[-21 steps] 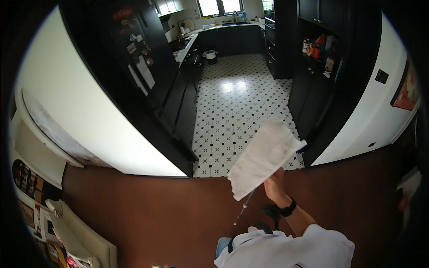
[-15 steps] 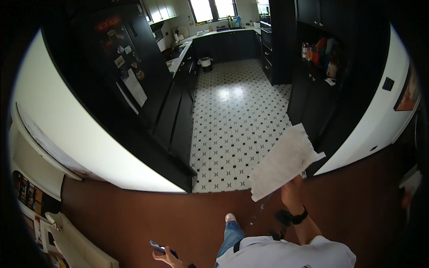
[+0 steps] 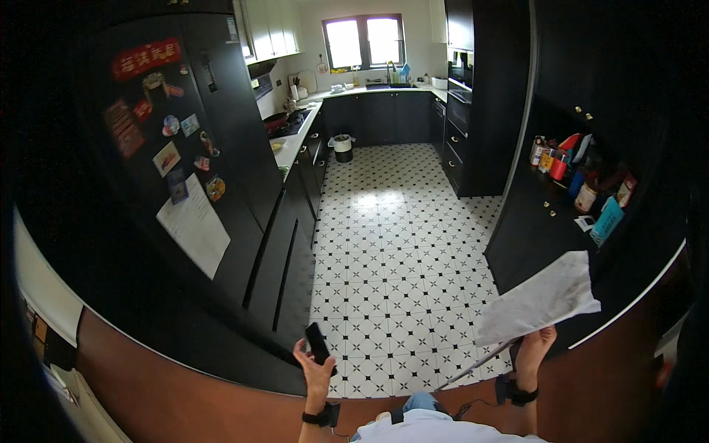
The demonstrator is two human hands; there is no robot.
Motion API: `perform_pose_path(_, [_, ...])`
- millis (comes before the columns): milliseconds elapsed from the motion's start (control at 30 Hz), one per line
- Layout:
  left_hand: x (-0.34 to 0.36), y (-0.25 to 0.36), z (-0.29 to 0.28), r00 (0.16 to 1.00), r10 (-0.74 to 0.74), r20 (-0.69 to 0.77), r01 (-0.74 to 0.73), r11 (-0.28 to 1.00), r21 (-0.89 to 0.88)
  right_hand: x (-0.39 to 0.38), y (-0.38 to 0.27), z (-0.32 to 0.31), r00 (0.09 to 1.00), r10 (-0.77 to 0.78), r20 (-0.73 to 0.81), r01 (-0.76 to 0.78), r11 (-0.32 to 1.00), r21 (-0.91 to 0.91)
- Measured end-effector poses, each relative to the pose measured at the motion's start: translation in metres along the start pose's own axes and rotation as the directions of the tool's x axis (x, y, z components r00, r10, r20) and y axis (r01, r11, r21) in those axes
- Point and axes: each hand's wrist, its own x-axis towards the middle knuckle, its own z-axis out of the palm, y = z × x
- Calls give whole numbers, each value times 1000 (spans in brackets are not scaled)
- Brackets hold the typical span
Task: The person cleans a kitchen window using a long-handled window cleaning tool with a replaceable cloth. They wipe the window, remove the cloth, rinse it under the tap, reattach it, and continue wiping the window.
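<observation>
My left hand (image 3: pixel 313 369) grips a black phone (image 3: pixel 319 338) at lower centre-left, above the doorway's edge. At lower right, my right hand (image 3: pixel 533 347) is closed just beneath a flat mop head with a whitish, smudged pad (image 3: pixel 539 294), gripping it near where the thin pole (image 3: pixel 473 368) joins. The pad is raised, and the pole slopes down-left toward my body; its far end is hidden.
Black fridge (image 3: pixel 236 184) with magnets at left; tall cabinet (image 3: pixel 517 244) with jars at right. Between them lies patterned tile floor (image 3: pixel 391 273), bordering brown flooring (image 3: pixel 118 347). Farther in: bin (image 3: pixel 343 151), counter (image 3: pixel 303 118) with pan and hob, sink (image 3: pixel 400 85) below a window.
I have moved forward into the kitchen entrance. My left hand with the phone has risen from the lower edge. The mop pad and my right hand have shifted rightward.
</observation>
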Motion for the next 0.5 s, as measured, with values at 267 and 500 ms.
perform_pose_path(267, [199,1,146,973,-117,199,161,961,-223,147,168,61,980,56,-192,-80,990,-116])
perform_pose_path(500, [409,6,241,943,-331,33,331,925,-186,354,300,201,999,30,-35,-32,997,-64])
